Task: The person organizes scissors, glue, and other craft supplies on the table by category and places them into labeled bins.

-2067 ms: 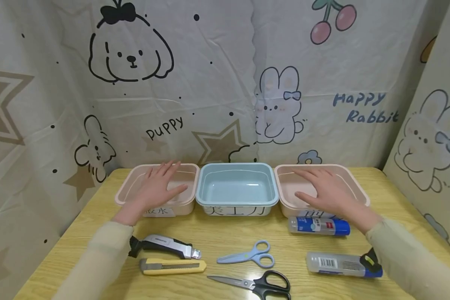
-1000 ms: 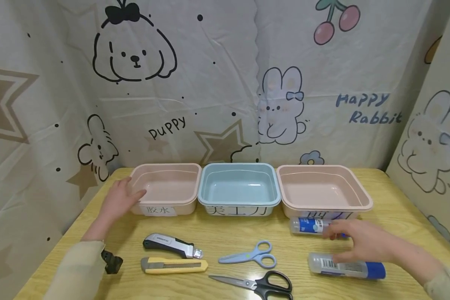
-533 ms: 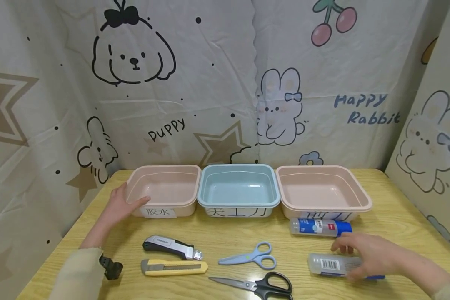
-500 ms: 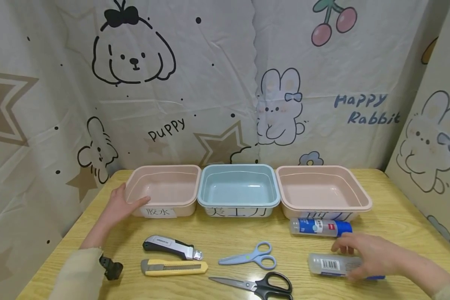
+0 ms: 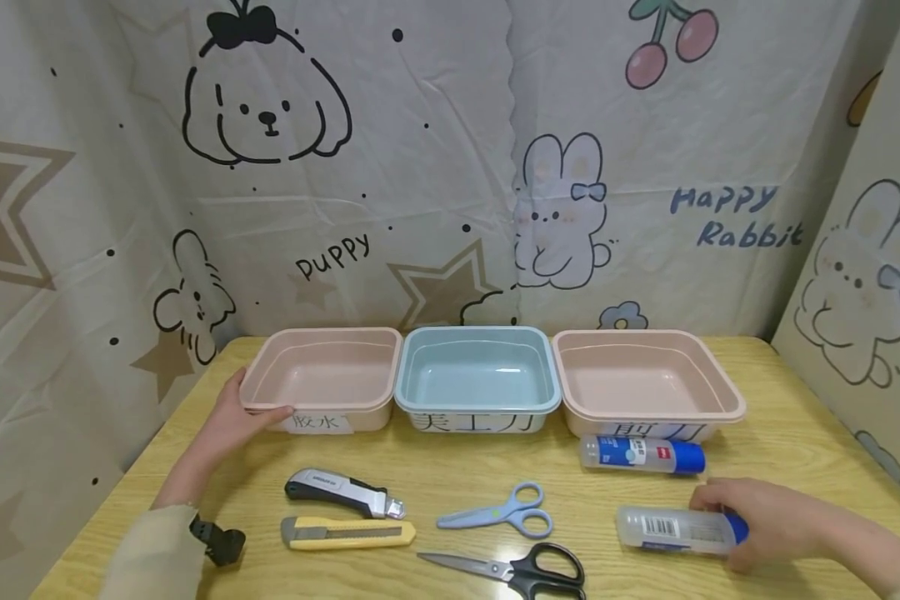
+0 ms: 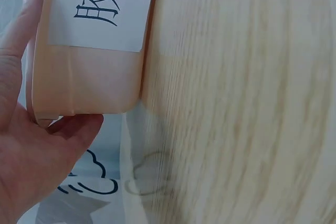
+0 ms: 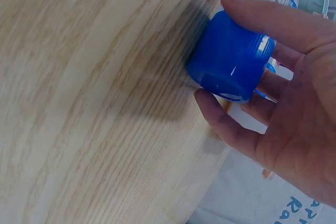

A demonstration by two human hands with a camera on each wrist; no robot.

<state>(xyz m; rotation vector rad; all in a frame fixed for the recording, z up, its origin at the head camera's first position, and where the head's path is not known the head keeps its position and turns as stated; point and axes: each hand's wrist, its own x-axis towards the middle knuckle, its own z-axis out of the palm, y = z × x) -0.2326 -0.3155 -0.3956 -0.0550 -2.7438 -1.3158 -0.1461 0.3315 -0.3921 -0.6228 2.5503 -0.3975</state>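
Note:
My left hand (image 5: pixel 232 425) grips the front left corner of the left pink bin (image 5: pixel 318 333); its thumb lies along the front rim. In the left wrist view the fingers (image 6: pixel 84 129) curl against the bin's end below the rim. My right hand (image 5: pixel 776 521) is around the blue cap (image 7: pixel 231 59) of the nearer glue bottle (image 5: pixel 671 527), which lies on its side with a barcode facing up. In the right wrist view the thumb rests over the cap's shoulder, and other fingers are on its far side. A second glue bottle (image 5: pixel 637 454) lies behind it.
A blue bin (image 5: pixel 477 407) and another pink bin (image 5: pixel 648 414) stand in the same row, with paper labels. On the wooden table (image 5: pixel 390 575) lie a grey-black utility knife (image 5: pixel 337 492), a yellow one (image 5: pixel 352 533), blue scissors (image 5: pixel 498 512) and black-handled scissors (image 5: pixel 513 571).
My left hand has moved from over the left pink bin to its front left corner. The right hand has come down from over the right bin and slid along the nearer bottle to its cap.

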